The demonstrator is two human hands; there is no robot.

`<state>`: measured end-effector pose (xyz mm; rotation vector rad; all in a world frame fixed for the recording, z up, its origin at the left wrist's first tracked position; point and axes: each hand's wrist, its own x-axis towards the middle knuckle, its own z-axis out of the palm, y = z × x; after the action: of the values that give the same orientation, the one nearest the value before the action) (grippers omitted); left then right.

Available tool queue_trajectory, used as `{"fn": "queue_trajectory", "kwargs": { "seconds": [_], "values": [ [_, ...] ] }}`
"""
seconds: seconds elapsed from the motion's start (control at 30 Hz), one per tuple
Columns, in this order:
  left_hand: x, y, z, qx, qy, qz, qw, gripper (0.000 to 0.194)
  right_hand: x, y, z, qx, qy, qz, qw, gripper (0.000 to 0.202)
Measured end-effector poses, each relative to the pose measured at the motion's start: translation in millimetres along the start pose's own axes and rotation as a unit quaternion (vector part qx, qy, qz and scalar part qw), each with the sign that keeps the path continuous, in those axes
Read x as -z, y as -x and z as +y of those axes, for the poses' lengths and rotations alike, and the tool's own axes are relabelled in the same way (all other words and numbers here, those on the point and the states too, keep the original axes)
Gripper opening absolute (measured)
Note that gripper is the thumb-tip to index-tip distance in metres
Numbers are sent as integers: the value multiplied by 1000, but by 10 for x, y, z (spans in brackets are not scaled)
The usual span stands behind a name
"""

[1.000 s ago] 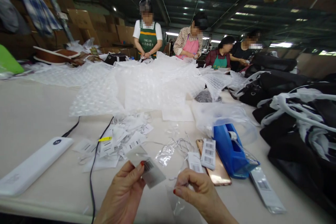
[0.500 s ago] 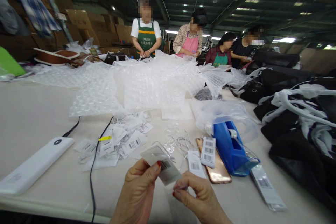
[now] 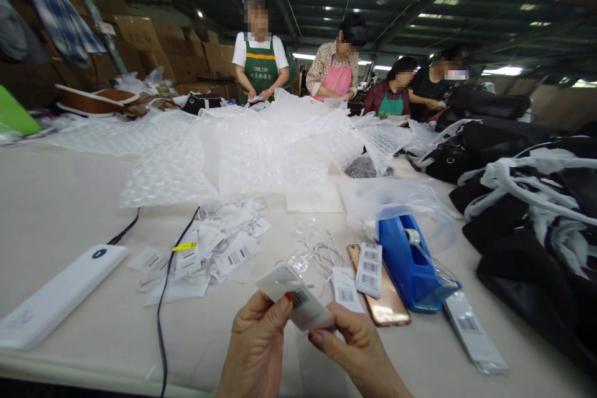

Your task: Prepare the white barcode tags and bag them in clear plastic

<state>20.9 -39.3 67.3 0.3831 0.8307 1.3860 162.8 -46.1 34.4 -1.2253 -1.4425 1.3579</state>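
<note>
Between my two hands is a white barcode tag [image 3: 298, 300], tilted, with its printed side up. My left hand [image 3: 259, 339] pinches its left edge between thumb and fingers. The thumb and forefinger of my right hand [image 3: 352, 345] close on the tag's lower right corner. Just beyond lie tangled white strings [image 3: 321, 256] and another barcode tag [image 3: 346, 289] on the table. To the left is a loose heap of white printed tags [image 3: 219, 249]. Right of my hands, a small stack of barcode labels [image 3: 370, 269] rests on a gold phone [image 3: 389, 305].
A blue tape dispenser [image 3: 410, 261] stands beside the phone, with a bagged label pack [image 3: 473, 333] near it. Bubble wrap [image 3: 275, 143] covers the table's far part. Black bags [image 3: 527, 249] pile up at right. A white power bank [image 3: 60, 295] and black cable [image 3: 161, 323] lie left. Several co-workers stand opposite.
My left hand and the tag have shifted slightly right, towards my right hand. My right fingers, earlier just below the tag's corner, now overlap it.
</note>
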Motion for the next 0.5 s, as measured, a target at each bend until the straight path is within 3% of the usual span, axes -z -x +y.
{"fn": "queue_trajectory", "kwargs": {
  "seconds": [0.5],
  "values": [
    [122, 5, 10, -27, -24, 29, 999, 25, -67, -3, 68, -36, -70, 21, 997, 23]
  ]
}}
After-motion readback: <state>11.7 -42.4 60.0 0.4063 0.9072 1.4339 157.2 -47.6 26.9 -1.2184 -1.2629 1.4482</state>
